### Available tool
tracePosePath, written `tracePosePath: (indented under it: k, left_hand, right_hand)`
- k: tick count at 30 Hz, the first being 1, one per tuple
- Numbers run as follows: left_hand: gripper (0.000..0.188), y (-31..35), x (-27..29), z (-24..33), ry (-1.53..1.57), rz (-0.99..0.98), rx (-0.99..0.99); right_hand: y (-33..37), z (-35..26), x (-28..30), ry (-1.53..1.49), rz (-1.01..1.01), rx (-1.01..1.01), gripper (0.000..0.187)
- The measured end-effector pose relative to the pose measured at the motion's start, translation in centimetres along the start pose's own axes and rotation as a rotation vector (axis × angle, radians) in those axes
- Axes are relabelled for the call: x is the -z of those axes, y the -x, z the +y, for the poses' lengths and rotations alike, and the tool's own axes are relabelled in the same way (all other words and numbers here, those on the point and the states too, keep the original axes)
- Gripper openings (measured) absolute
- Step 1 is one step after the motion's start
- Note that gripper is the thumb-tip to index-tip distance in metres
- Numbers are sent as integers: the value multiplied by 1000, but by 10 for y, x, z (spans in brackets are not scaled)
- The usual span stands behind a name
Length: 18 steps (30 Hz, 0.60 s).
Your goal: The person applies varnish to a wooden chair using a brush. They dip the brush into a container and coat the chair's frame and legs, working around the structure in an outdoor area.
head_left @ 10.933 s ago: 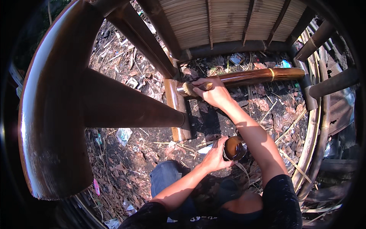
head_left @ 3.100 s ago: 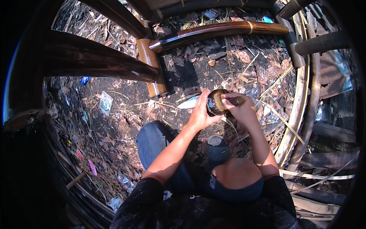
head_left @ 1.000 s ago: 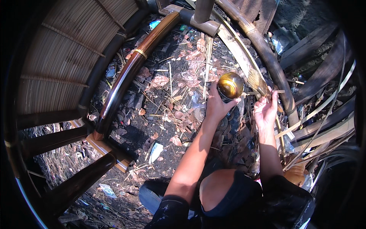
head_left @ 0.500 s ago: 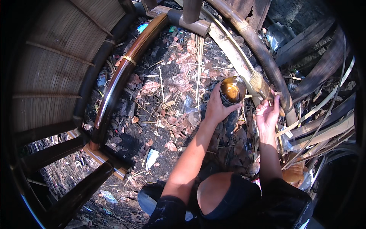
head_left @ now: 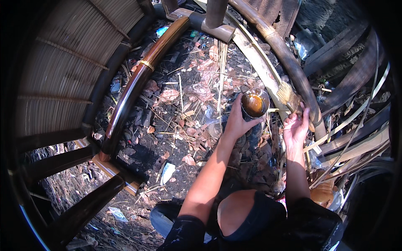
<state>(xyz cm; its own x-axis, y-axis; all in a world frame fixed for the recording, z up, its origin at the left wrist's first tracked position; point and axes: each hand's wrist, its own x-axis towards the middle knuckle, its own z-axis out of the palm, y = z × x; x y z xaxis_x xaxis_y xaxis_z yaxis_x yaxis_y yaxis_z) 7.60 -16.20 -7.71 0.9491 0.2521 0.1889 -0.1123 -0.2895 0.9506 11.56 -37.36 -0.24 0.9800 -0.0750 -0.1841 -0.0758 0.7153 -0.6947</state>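
Observation:
My left hand [head_left: 237,123] is wrapped round a small round container [head_left: 256,101], its open top facing up with amber-brown liquid inside. To its right, a flat paintbrush [head_left: 289,97] with pale bristles points up and to the left. Its handle rests in the curled fingers of my right hand [head_left: 296,129]. Brush and container are apart. On the left lies a glossy dark-brown bamboo rail [head_left: 129,88] with a pale joint ring, part of a bamboo frame. Neither hand touches it.
A woven slatted panel [head_left: 63,71] stands at the far left, with dark bamboo legs [head_left: 86,207] below it. Dry leaves and straw litter the ground [head_left: 176,138]. A curved bamboo pole [head_left: 293,62] and split bamboo strips [head_left: 356,150] lie on the right.
The container has moved slightly down in the picture, and the liquid's bright patch looks smaller. The brush has shifted a little right and down. Both hands keep their holds.

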Motion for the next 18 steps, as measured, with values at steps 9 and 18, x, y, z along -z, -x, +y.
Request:
tracePosePath:
  k: [9, 18]
  left_hand:
    - [113, 14, 8, 2, -148, 62, -14]
    - [123, 10, 19, -3, -136, 55, 53]
  right_hand:
    - [8, 5, -8, 18, 13, -11, 46]
    - [1, 7, -6, 42, -1, -28, 49]
